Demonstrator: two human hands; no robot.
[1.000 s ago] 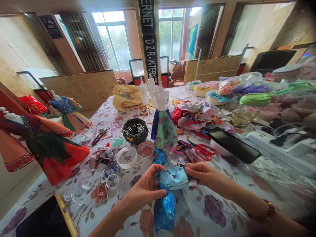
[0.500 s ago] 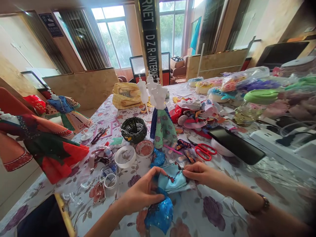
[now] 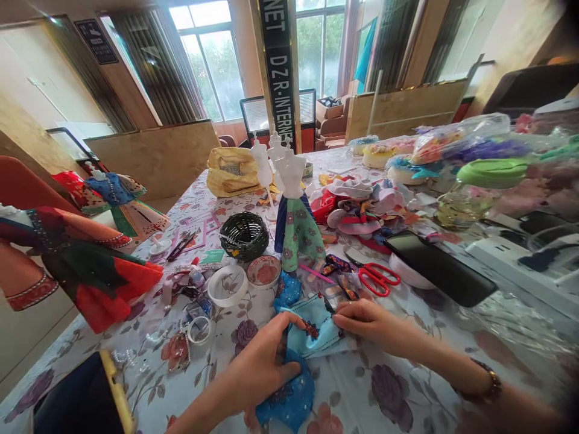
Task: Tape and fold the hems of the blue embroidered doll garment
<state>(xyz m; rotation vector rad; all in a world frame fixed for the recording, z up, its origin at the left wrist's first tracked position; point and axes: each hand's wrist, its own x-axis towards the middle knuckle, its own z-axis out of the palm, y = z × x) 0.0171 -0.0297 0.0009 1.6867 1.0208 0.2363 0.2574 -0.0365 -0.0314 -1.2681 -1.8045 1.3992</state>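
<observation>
A small light-blue doll garment (image 3: 322, 341) with dark stitched edges and a dark red floral pattern lies between my hands, low over the table. My left hand (image 3: 262, 357) has its index fingertip on the light-blue cloth and its thumb on the darker blue dotted part (image 3: 296, 395) below; the cloth is gripped between them. At the right edge, my right hand (image 3: 367, 322) pinches the garment between thumb and fingers. Whatever lies inside that pinch is hidden. Another blue dotted piece (image 3: 288, 289) shows just beyond the garment.
Red-handled scissors (image 3: 379, 279) lie beyond my right hand, near a black phone (image 3: 441, 265). White bowls, a dark woven basket (image 3: 244, 236) and a dress form in a green skirt (image 3: 298, 232) stand ahead. A tablet-like device (image 3: 76, 398) lies front left; dressed doll forms stand left.
My left index finger has curled inward slightly on the light-blue cloth. The dotted part beneath my left thumb has shifted a little left. My right hand keeps its pinch.
</observation>
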